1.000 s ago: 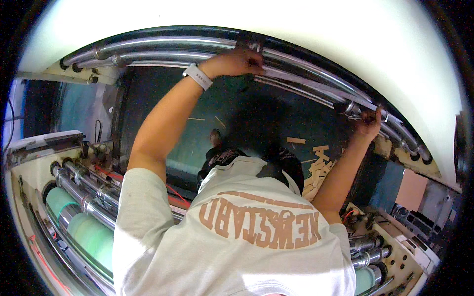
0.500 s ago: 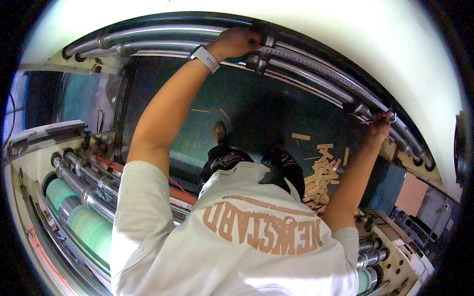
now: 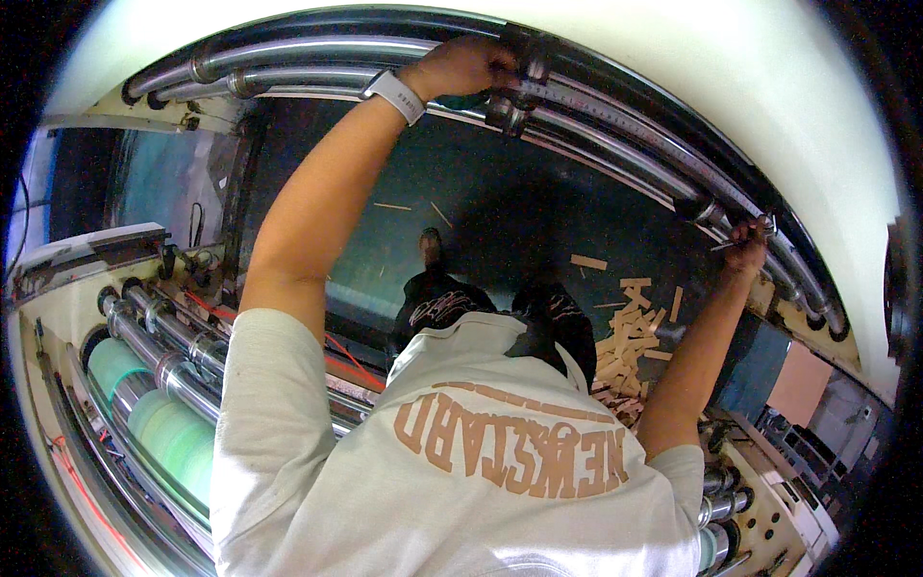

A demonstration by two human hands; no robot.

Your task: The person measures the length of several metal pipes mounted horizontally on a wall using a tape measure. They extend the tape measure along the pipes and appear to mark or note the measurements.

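Note:
My left hand (image 3: 465, 67), with a pale watch (image 3: 394, 94) on its wrist, reaches over the metal bars at the far side. Its fingers are curled against a dark collar (image 3: 534, 69) on the upper bar; what they grip is partly hidden. From that collar a graduated measuring strip (image 3: 615, 119) runs along the bar towards the right. Near the strip's other end, my right hand (image 3: 747, 248) is closed on a small shiny metal piece, too dark to name. A second collar (image 3: 506, 113) sits on the lower bar, below my left fingers.
Several wood offcuts (image 3: 625, 346) lie on the dark floor near my feet. A machine with green rollers (image 3: 173, 433) and chrome shafts stands behind me at left. Red cords (image 3: 351, 361) run past it. A pale curved machine panel (image 3: 750, 87) rises beyond the bars.
The view has shifted slightly, and the bars sit a little differently in it. My left hand is still at the collar. My right hand has turned slightly at the strip's end.

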